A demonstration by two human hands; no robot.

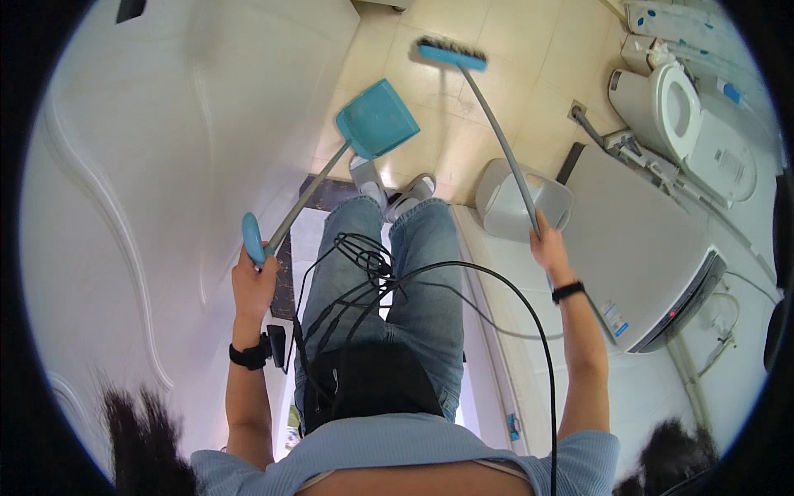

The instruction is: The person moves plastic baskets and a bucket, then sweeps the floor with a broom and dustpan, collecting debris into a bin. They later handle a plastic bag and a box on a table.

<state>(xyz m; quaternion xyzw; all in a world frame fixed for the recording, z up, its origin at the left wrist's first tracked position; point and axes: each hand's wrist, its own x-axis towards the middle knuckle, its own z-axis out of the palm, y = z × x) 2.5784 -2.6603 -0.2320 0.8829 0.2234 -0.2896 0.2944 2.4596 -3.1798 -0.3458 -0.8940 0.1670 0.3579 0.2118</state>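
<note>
My left hand [255,282] is closed around the grey handle of a long-handled dustpan, just by its blue end loop. The blue dustpan's pan [379,119] is over the tiled floor, close to my feet. In my right hand [549,251] is the grey pole of a broom, gripped partway along, with more of the pole running back beside my forearm. The broom's blue head with dark bristles [452,54] is farther out, to the right of the dustpan and apart from it. Whether the bristles touch the floor, I cannot tell.
A whitish bin [518,201] stands at the right, beside a white washing machine [633,248]. Beyond are a grey drain hose [588,126] and a toilet [673,108]. A white door [155,186] fills the left. Black cables [372,263] hang before my legs, above a doorway threshold.
</note>
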